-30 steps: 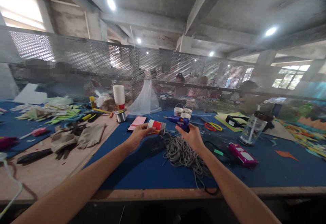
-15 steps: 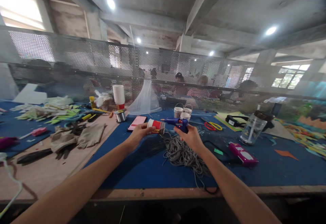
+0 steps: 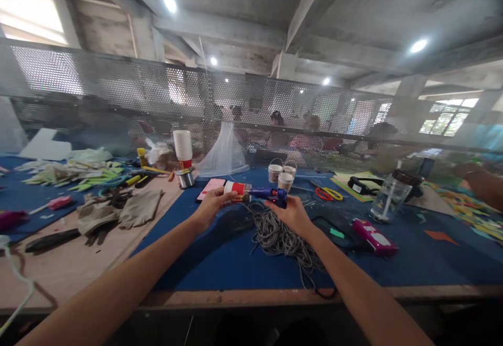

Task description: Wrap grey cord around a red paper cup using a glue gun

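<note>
My left hand (image 3: 214,204) is closed round a red and white paper cup (image 3: 236,191), tipped on its side with grey cord around its right-hand end. In my right hand (image 3: 293,212) is a blue glue gun (image 3: 267,194), its nozzle pointing left at the corded end of the cup; whether it touches cannot be told. A tangled heap of grey cord (image 3: 279,236) lies on the blue mat below both hands. Behind the glue gun stand several small cord-wrapped cups with handles (image 3: 285,179). A phone (image 3: 210,188) lies just behind my left hand.
Left stand a stack of paper cups (image 3: 183,146) and a wire spool (image 3: 185,179); work gloves (image 3: 139,208) lie nearer. Scissors (image 3: 329,194), a purple box (image 3: 375,238) and a glass water bottle (image 3: 391,196) are right. A perforated screen (image 3: 251,94) runs behind. Another person's arm shows far right.
The cup has turned and come up slightly. The glue gun has shifted a little left and down, its nozzle now at the cup's corded end. An arm has appeared far right.
</note>
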The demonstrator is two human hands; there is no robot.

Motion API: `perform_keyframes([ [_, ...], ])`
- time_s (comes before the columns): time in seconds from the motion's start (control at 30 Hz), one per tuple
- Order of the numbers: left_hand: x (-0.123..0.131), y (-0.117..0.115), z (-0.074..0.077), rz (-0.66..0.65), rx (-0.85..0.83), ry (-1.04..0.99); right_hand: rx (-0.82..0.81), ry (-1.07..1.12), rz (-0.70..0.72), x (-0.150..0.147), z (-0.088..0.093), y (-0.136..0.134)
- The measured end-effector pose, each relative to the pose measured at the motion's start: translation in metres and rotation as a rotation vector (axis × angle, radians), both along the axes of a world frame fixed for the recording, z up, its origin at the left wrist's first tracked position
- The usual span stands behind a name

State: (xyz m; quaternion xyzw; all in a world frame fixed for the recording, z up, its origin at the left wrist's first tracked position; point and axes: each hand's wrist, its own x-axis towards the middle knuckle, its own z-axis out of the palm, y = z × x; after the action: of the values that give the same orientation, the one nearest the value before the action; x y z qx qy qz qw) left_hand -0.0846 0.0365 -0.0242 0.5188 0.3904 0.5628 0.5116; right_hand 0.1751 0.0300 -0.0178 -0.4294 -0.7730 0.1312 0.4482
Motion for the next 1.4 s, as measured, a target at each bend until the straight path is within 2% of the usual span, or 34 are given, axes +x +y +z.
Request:
perform_keyframes([
  [0.23, 0.001, -0.003, 0.003, -0.010, 0.027, -0.002, 0.092, -0.040, -0.029, -0.001, 0.000, 0.000],
  [0.43, 0.001, -0.003, 0.002, 0.012, 0.025, 0.016, 0.094, -0.085, -0.079, 0.000, -0.001, -0.001],
  [1.03, 0.003, -0.006, 0.005, -0.027, 0.040, 0.049, 0.144, -0.177, -0.085, 0.002, -0.001, -0.001],
  [1.4, 0.005, -0.011, 0.011, -0.046, 0.032, 0.073, 0.161, -0.217, -0.129, 0.002, 0.001, -0.001],
])
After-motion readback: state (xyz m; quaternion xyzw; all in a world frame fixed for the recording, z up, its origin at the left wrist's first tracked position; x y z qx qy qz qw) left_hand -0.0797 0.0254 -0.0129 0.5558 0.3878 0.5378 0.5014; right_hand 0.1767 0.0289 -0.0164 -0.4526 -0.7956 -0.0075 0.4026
